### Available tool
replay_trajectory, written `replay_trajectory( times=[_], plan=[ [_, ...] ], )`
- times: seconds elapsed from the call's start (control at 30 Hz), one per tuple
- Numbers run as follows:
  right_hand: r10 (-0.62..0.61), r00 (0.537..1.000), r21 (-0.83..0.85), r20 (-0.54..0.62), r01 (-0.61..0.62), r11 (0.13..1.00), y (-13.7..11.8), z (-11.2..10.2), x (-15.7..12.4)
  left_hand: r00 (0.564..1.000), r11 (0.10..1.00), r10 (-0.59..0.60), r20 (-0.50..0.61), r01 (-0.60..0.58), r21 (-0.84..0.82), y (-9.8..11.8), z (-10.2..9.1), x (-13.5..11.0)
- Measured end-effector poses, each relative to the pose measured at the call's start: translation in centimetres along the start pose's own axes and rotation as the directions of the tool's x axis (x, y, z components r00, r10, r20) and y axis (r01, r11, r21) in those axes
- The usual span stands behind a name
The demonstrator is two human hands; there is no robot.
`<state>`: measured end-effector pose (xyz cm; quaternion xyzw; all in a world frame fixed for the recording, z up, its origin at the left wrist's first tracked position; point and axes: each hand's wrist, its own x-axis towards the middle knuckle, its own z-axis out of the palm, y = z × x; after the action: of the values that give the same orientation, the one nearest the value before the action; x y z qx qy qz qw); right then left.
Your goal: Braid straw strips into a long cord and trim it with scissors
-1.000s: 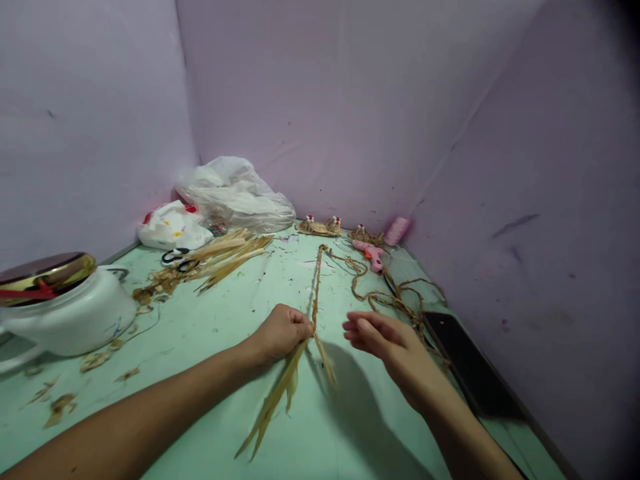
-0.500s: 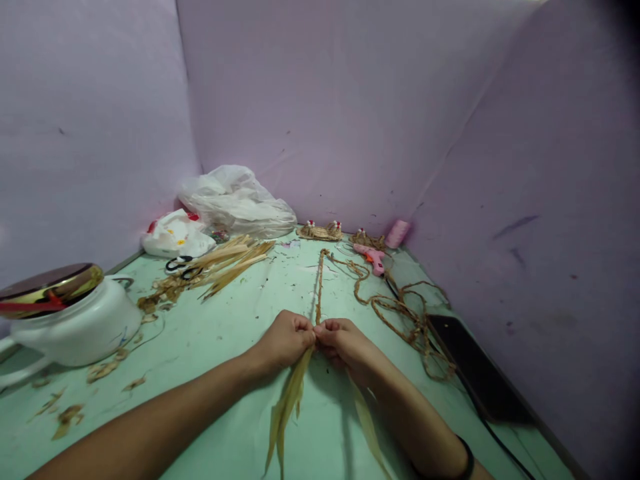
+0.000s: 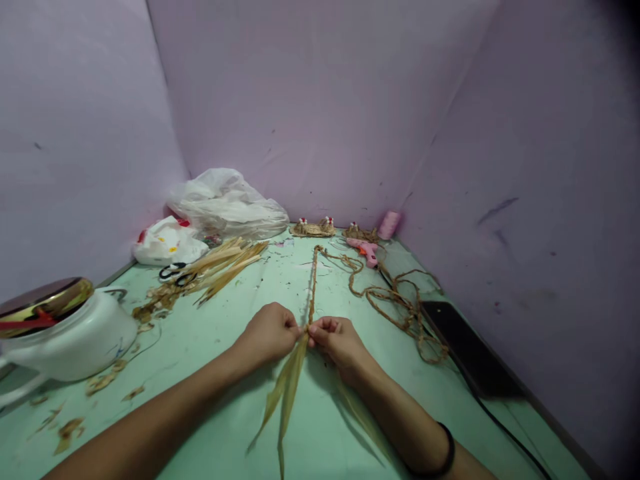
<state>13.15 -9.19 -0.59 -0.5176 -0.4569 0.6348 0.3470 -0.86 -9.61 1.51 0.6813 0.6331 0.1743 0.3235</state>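
A thin brown braided cord (image 3: 313, 287) runs straight away from me along the table. At its near end my left hand (image 3: 274, 333) pinches the strands from the left side. My right hand (image 3: 336, 341) is closed on the same end from the right, the fingertips of both hands almost meeting. Below the hands, loose pale-green dried leaf strips (image 3: 287, 393) hang toward me. Another leaf strip (image 3: 363, 417) trails beneath my right forearm. The cord's far end bends right into a loose tangle of brown cord (image 3: 400, 307).
At the left stand a white pot (image 3: 75, 340) and, beyond it, scissors (image 3: 175, 272) beside dried strips (image 3: 233, 263). Plastic bags (image 3: 227, 207) lie at the back. A pink glue gun (image 3: 364, 251), pink thread spool (image 3: 389, 225) and black phone (image 3: 470, 350) are on the right.
The whole view has shifted slightly. Both hands stay at the cord's near end, my right fingers a little more extended. The loose leaf strips below have swung and spread apart.
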Motion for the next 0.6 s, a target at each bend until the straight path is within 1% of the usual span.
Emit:
replay_trajectory(
  times=[0.07, 0.1, 0.17, 0.23, 0.33, 0.4, 0.47, 0.53, 0.57, 0.6],
  plan=[
    [-0.020, 1.000, 0.033, -0.021, 0.021, 0.999, 0.2, 0.3, 0.0, 0.999, 0.992, -0.001, -0.052, 0.007, 0.129, 0.8, -0.3, -1.0],
    [-0.034, 0.999, 0.059, -0.028, 0.036, 0.998, 0.2, 0.4, 0.0, 0.999, 0.985, 0.011, -0.052, -0.002, 0.172, 1.2, -0.2, -1.6],
    [-0.052, 0.998, 0.111, -0.035, 0.055, 0.992, 0.3, 0.5, -0.1, 0.998, 0.963, 0.048, -0.044, -0.035, 0.266, 2.0, 0.4, -2.7],
    [-0.036, 0.999, 0.147, -0.028, 0.040, 0.988, 0.3, 0.4, -0.1, 0.994, 0.922, 0.097, -0.056, -0.068, 0.382, 2.7, 1.4, -3.7],
    [-0.008, 1.000, 0.201, 0.021, 0.004, 0.980, 0.3, 0.2, -0.2, 0.989, 0.839, 0.149, -0.019, -0.116, 0.532, 3.1, 2.9, -4.4],
    [-0.017, 0.998, 0.226, 0.054, 0.004, 0.974, 0.3, 0.1, -0.2, 0.987, 0.801, 0.161, 0.017, -0.141, 0.582, 3.1, 3.3, -4.5],
    [-0.013, 0.997, 0.221, 0.072, -0.004, 0.975, 0.3, 0.1, -0.1, 0.983, 0.795, 0.180, 0.039, -0.168, 0.583, 2.9, 3.2, -4.4],
    [-0.009, 0.996, 0.211, 0.085, -0.009, 0.977, 0.2, -0.1, 0.0, 0.975, 0.840, 0.219, 0.041, -0.210, 0.500, 2.4, 2.2, -4.1],
    [-0.016, 0.996, 0.214, 0.093, -0.005, 0.977, 0.1, -0.1, 0.0, 0.972, 0.879, 0.236, -0.001, -0.213, 0.427, 2.2, 1.5, -3.8],
    [-0.029, 0.994, 0.225, 0.101, 0.005, 0.974, 0.0, -0.2, 0.0, 0.968, 0.922, 0.241, -0.075, -0.204, 0.331, 1.9, 0.8, -3.5]
  ],
)
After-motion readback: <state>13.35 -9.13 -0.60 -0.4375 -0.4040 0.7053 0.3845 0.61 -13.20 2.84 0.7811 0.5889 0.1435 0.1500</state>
